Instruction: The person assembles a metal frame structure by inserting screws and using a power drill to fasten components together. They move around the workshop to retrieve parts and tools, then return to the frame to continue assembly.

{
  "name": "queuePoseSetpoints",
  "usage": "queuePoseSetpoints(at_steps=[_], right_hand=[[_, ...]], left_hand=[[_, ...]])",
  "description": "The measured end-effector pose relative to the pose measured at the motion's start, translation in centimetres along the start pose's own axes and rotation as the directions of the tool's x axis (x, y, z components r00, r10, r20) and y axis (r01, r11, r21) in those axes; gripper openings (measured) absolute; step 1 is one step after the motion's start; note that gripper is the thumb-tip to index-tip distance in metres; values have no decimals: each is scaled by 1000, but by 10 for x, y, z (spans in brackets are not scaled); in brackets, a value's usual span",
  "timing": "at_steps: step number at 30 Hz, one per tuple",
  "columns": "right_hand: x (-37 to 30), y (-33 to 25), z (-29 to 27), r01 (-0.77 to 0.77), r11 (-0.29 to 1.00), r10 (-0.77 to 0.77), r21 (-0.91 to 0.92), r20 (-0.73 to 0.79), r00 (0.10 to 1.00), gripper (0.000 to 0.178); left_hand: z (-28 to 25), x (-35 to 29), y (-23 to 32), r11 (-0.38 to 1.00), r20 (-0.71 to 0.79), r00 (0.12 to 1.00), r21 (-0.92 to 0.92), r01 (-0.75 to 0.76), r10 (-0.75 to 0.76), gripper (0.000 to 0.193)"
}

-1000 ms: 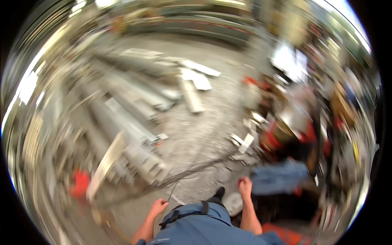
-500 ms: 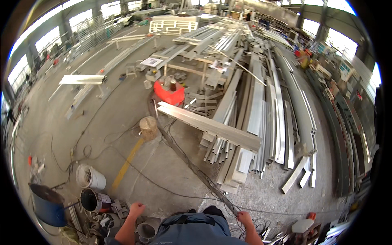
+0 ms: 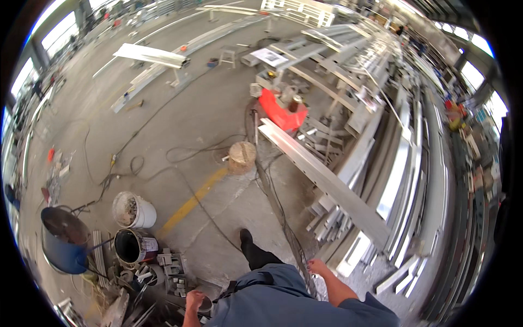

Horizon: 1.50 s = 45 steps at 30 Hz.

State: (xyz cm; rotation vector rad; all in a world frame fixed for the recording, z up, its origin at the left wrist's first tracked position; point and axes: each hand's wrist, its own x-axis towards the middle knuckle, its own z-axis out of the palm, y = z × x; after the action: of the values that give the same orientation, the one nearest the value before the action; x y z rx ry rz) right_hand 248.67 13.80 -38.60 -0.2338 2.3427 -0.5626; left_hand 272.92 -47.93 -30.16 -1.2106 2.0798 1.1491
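Note:
My left hand [image 3: 194,300] hangs low beside my left hip with its fingers curled in, and no object shows in it. Behind it is a grey cylindrical container [image 3: 205,305], partly covered by my arm. On the other side of my body, my right hand [image 3: 316,267] is held out, fingers loosely closed, with nothing visible between them. Below it in the picture, thick dark cables [image 3: 294,245] run along the concrete floor, seemingly apart from the hand. One black-shod foot [image 3: 246,237] is stepped forward.
A long metal profile [image 3: 327,182] juts from stacked metal bars on the right. A round wooden block [image 3: 242,157] stands ahead, near a red curved piece [image 3: 283,111]. White bucket [image 3: 143,211], dark-filled bucket [image 3: 129,248] and blue drum [image 3: 65,240] stand left. Cables cross the floor.
The view has turned left and moved forward, so the metal stacks shift rightward. My left foot now shows stepping ahead. Both hands stay low at my sides, fingers still curled.

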Motion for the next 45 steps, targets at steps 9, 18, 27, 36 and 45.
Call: queuePoseSetpoints(at_steps=[9, 18, 27, 36, 45], right_hand=[[273, -272, -254, 86, 995, -83, 56, -55, 995, 30], [543, -397, -343, 99, 985, -77, 140, -155, 985, 32], [647, -501, -382, -302, 830, 251, 469, 170, 953, 17], [901, -523, -489, -239, 930, 224, 279, 85, 971, 19], [1151, -652, -807, 70, 929, 30, 363, -261, 965, 32]], left_hand=[[-126, 99, 152, 919, -254, 944, -380, 102, -210, 26], [-205, 274, 302, 930, -56, 965, -286, 230, -256, 16], [-442, 570, 526, 991, -211, 978, -128, -32, 4, 22], [-524, 789, 818, 942, -291, 949, -268, -202, 121, 22], [-485, 874, 1008, 978, 42, 999, -208, -21, 30, 19]])
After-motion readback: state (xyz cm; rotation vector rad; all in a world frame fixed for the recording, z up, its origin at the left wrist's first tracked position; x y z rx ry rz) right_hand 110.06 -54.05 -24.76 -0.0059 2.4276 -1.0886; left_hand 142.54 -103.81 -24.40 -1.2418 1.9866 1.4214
